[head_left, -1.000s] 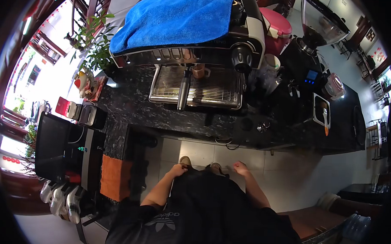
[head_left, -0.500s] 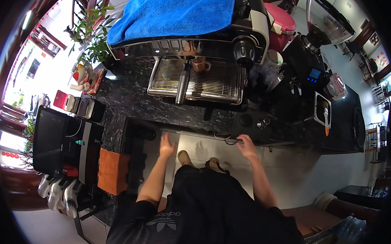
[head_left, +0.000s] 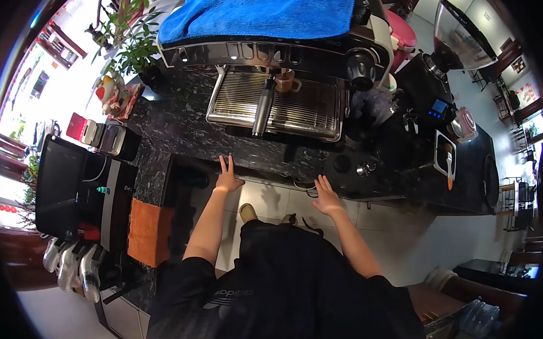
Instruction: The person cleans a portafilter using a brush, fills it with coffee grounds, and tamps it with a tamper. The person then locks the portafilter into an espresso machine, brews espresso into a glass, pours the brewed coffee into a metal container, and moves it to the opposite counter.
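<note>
My left hand (head_left: 227,179) reaches to the front edge of the dark stone counter (head_left: 183,127), its fingers spread and holding nothing. My right hand (head_left: 327,197), also empty with fingers stretched out, is by the same edge further right; whether either hand touches the stone I cannot tell. Beyond them stands an espresso machine (head_left: 269,54) with a blue towel (head_left: 259,13) draped over its top. A portafilter (head_left: 263,109) is fitted in it, handle pointing towards me. Beside the portafilter, a brown cup (head_left: 285,82) sits on the metal drip tray (head_left: 309,114).
To the right are a coffee grinder (head_left: 427,91), a metal tray holding a brush (head_left: 449,167) and a round black tamping spot (head_left: 341,164). On the left stand a black screen terminal (head_left: 67,186), an orange cloth (head_left: 149,232) and a potted plant (head_left: 132,51).
Both hands have moved forward to the counter's front edge, the left one spreading its fingers. My view has shifted slightly as my body came closer to the counter.
</note>
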Demonstrator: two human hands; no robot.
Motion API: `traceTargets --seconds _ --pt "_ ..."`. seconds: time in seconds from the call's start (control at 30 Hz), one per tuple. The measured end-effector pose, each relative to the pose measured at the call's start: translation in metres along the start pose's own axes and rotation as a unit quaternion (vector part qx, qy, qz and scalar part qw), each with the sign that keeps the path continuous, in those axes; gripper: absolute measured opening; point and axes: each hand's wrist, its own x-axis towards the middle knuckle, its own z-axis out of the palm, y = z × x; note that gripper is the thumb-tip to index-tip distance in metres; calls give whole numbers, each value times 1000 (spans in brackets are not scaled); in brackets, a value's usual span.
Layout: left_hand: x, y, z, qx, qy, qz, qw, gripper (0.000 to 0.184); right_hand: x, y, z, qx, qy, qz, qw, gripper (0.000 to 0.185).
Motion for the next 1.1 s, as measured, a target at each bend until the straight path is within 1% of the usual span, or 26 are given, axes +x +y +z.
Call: traceTargets --seconds 0.1,0.33,0.43,0.57,0.67,0.7,0.77,0.8,0.87,0.9,0.97,1.0,1.03,1.1 --pt "1 -5 1 -22 0 14 1000 121 -1 -7 -3 11 -7 15 1000 80" --pt "7 -14 5 -32 -11 34 999 122 5 -5 6 17 8 8 1000 80" --pt "9 -17 4 -43 -30 34 998 122 6 -8 1 10 4 4 1000 76" --pt "9 -18 0 -40 -26 41 998 118 6 -7 -5 14 -15 5 1000 67" --pt "3 -11 -9 0 -38 9 999 112 7 -5 -6 19 -20 1 1000 62" --pt "1 -8 -14 2 -37 11 999 112 7 -4 -6 19 -22 -1 1000 61" --pt "-5 0 -26 58 -67 -9 996 109 2 -3 -8 28 -22 -5 999 59" --pt "-8 3 -34 64 -71 -12 995 104 1 -3 -10 33 -23 -12 999 58" --pt "-3 0 -39 158 9 10 987 100 0 -2 -11 29 -25 -15 999 57" --pt "0 -2 -42 124 72 10 990 97 -1 -1 -11 24 -28 -19 999 56" --pt "13 -10 -49 122 152 37 980 97 -2 1 -12 29 -28 -25 999 56" --pt "21 -12 -50 107 153 30 982 101 -2 3 -13 33 -29 -31 999 55" --pt "26 -8 -52 108 150 30 982 101 -1 7 -12 35 -31 -29 998 55" --pt "34 0 -55 30 53 -38 997 114 4 15 -11 94 -14 -65 993 57"
